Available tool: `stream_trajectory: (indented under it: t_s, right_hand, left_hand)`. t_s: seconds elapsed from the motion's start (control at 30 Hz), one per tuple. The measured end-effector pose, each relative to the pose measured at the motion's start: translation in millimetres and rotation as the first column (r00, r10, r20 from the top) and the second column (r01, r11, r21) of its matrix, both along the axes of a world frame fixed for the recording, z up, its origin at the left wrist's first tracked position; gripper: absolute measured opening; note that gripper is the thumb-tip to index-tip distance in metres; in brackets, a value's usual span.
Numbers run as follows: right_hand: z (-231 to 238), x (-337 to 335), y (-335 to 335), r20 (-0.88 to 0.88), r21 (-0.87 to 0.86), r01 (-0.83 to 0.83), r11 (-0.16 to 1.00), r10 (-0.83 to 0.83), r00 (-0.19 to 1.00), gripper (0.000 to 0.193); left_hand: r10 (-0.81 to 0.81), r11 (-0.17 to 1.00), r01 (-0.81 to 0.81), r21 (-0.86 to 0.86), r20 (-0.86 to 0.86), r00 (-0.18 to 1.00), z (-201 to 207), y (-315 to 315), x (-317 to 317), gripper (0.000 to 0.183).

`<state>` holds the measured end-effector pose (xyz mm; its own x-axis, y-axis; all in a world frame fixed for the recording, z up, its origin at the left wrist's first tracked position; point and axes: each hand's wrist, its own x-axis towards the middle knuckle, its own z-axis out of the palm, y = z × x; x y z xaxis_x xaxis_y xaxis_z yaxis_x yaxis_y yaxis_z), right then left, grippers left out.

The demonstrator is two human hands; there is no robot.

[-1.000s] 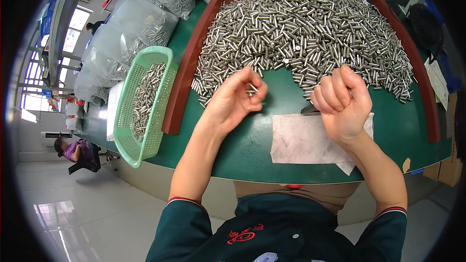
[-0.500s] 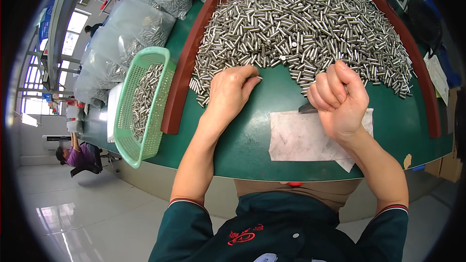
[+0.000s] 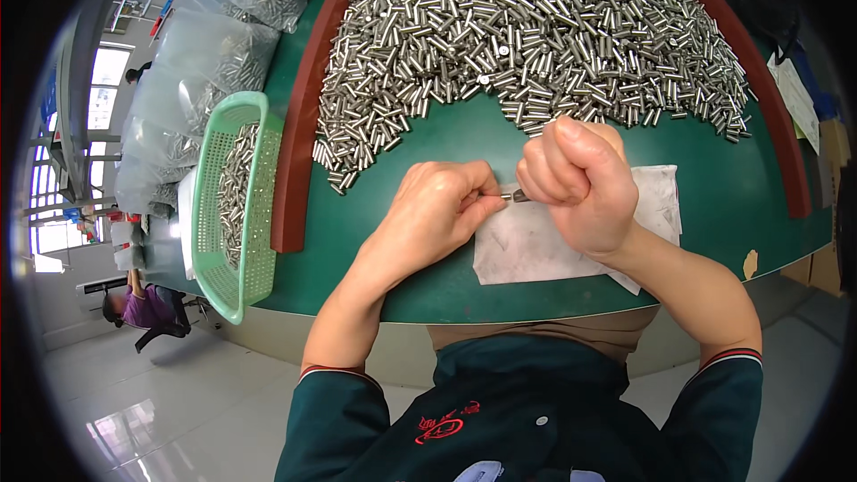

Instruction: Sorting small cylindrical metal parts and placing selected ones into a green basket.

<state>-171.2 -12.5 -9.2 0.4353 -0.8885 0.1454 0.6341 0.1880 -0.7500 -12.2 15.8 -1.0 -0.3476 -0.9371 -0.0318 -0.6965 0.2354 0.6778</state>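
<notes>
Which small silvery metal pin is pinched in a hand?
The silvery metal pin pinched by the left hand; the rest lie in the loose heap, green plastic basket or clear plastic bags.

Hands (image 3: 437,212) now closer together

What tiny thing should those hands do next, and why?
Probably the right hand should gently bring the dark tool against the small metal piece. The left hand pinches that piece at its fingertips, and the tool's tip sits right by its end. I can't tell whether they touch yet.
</notes>
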Motion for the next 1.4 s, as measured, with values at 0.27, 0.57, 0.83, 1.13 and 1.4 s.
stream_trajectory:
  t_s: [0.27,0.57,0.83,1.13,1.4]
  right_hand:
    - [-2.5,1.3,1.0,0.01,-0.004,-0.01,1.0,0.01,1.0,0.041]
    - [-1.2,2.8,2.7,-0.004,-0.012,-0.009,1.0,0.009,1.0,0.042]
    - [-6.3,2.4,7.9,-0.137,-0.193,-0.014,0.981,-0.013,0.99,0.033]
    - [-0.1,3.1,11.1,-0.206,-0.264,-0.047,0.963,-0.009,0.979,0.031]
    - [-2.6,5.5,2.7,-0.054,-0.045,-0.045,0.998,0.043,0.998,0.04]
  left_hand:
    - [0.001,1.0,-0.001,0.003,-0.001,1.0,0.4,0.7,-0.5,0.011]
    - [0.017,1.0,-0.017,0.009,0.006,1.0,5.0,0.0,-3.5,0.009]
    - [0.026,0.999,-0.026,0.046,0.01,1.0,5.9,-2.2,-4.7,0.008]
    - [0.038,0.998,-0.037,0.057,-0.009,0.999,14.4,-0.5,-6.9,0.009]
    - [0.07,0.991,-0.069,0.115,0.0,0.998,8.2,-0.3,-7.3,0.009]
